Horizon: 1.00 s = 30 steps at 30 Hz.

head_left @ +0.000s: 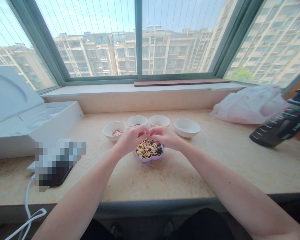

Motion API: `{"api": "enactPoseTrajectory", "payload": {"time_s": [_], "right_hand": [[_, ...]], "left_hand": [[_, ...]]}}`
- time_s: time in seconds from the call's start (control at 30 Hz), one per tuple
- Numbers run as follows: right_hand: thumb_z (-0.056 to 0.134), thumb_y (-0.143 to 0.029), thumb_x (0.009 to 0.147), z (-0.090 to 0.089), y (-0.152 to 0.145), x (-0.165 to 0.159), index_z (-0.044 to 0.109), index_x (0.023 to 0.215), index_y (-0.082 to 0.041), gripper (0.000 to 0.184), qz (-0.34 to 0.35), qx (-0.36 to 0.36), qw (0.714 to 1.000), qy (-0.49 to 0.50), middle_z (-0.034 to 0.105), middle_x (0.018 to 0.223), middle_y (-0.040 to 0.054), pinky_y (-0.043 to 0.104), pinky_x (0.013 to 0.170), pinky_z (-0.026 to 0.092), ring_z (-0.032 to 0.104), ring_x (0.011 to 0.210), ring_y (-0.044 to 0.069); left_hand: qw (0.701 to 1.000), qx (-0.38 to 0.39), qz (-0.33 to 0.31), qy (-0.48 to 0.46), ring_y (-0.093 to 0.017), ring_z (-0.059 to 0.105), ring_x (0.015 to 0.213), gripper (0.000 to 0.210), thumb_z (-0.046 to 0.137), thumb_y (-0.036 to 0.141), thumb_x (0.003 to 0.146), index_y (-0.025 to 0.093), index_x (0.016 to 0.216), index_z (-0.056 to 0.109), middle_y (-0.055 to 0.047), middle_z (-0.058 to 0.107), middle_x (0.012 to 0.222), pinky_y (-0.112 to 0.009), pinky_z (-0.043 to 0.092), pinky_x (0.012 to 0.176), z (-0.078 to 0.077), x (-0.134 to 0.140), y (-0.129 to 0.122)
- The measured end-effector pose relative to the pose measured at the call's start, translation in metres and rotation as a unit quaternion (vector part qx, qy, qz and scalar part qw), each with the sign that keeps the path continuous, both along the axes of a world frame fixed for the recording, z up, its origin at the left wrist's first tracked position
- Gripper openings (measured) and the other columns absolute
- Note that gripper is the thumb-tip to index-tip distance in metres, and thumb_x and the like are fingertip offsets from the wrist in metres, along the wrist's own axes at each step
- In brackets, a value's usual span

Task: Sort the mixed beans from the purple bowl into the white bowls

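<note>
My left hand (pixel 132 138) and my right hand (pixel 167 136) meet above a purple-rimmed, lobed dish (pixel 147 160). Both have their fingers pinched together at the tips; anything between them is too small to make out. Mixed beans and grains (pixel 146 149), yellow, black and pale, fill the dish. Behind it stand white bowls in a curved row. The leftmost bowl (pixel 107 128) holds reddish and pale pieces, and another bowl (pixel 137 120) has some dark beans. Yellow grains lie in a third bowl (pixel 160 119), partly behind my fingers. At the right, the last bowl (pixel 187 128) shows a plain white inside.
An open white box (pixel 37 130) stands at the left, with a blurred-out item (pixel 58 163) and a white cable (pixel 27 196) in front. At the right are a plastic bag (pixel 250 105) and a dark bottle (pixel 277 123). A window ledge (pixel 107 90) runs along the back.
</note>
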State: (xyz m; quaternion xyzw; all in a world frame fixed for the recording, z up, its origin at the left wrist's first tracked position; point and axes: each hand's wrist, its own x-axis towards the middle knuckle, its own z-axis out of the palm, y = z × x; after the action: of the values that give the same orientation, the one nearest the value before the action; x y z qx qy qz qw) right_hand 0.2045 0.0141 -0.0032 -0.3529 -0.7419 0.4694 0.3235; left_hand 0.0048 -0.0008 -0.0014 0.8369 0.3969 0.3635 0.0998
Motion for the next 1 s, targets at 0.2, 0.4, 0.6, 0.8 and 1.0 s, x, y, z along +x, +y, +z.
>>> {"api": "enactPoseTrajectory", "payload": {"time_s": [0.2, 0.4, 0.6, 0.8, 1.0], "right_hand": [[0.073, -0.045, 0.076, 0.003, 0.000, 0.000, 0.072, 0.079, -0.015, 0.030, 0.000, -0.072, 0.996, 0.062, 0.060, 0.065, 0.0004, 0.024, 0.047, 0.027, 0.045, 0.054, 0.008], [0.076, -0.050, 0.075, 0.005, 0.000, -0.002, 0.072, 0.077, -0.015, 0.034, -0.030, -0.074, 0.994, 0.072, 0.062, 0.067, 0.0012, 0.025, 0.048, 0.029, 0.043, 0.054, 0.008], [0.079, -0.040, 0.072, 0.011, 0.006, 0.005, 0.072, 0.081, -0.017, 0.025, -0.062, -0.153, 0.957, 0.240, 0.057, 0.065, -0.0019, 0.024, 0.048, 0.028, 0.042, 0.054, 0.008], [0.085, -0.034, 0.065, 0.017, 0.008, 0.009, 0.070, 0.076, -0.017, 0.024, -0.077, -0.209, 0.918, 0.327, 0.055, 0.065, -0.0038, 0.022, 0.047, 0.029, 0.039, 0.054, 0.006], [0.077, -0.045, 0.073, 0.006, 0.023, 0.018, 0.072, 0.081, -0.018, 0.028, -0.183, -0.057, 0.950, 0.249, 0.055, 0.061, -0.0027, 0.024, 0.050, 0.031, 0.040, 0.053, 0.009]], "left_hand": [[1.000, 0.003, 0.001, -0.009, -0.011, 0.058, 0.066, 0.010, 0.062, 0.021, 0.091, 0.020, 0.091, 0.073, 0.001, 0.070, 0.078, -0.024, 0.044, 0.069, 0.001, 0.001, 0.000], [0.999, 0.004, 0.032, 0.009, -0.012, 0.059, 0.066, 0.016, 0.060, 0.030, 0.094, 0.023, 0.104, 0.072, 0.002, 0.069, 0.076, -0.024, 0.044, 0.068, 0.001, 0.001, -0.002], [0.995, -0.031, 0.073, 0.052, -0.015, 0.062, 0.070, 0.020, 0.056, 0.029, 0.095, 0.022, 0.106, 0.072, 0.000, 0.070, 0.078, -0.027, 0.046, 0.070, 0.004, -0.001, -0.002], [0.981, -0.092, 0.027, 0.168, -0.019, 0.066, 0.079, 0.017, 0.058, 0.024, 0.090, 0.021, 0.090, 0.075, -0.004, 0.073, 0.089, -0.029, 0.046, 0.071, -0.004, -0.005, 0.003], [0.970, -0.109, -0.014, 0.217, -0.020, 0.066, 0.085, 0.016, 0.062, 0.026, 0.087, 0.021, 0.089, 0.077, -0.005, 0.072, 0.095, -0.031, 0.048, 0.078, -0.002, -0.006, 0.004]]}}
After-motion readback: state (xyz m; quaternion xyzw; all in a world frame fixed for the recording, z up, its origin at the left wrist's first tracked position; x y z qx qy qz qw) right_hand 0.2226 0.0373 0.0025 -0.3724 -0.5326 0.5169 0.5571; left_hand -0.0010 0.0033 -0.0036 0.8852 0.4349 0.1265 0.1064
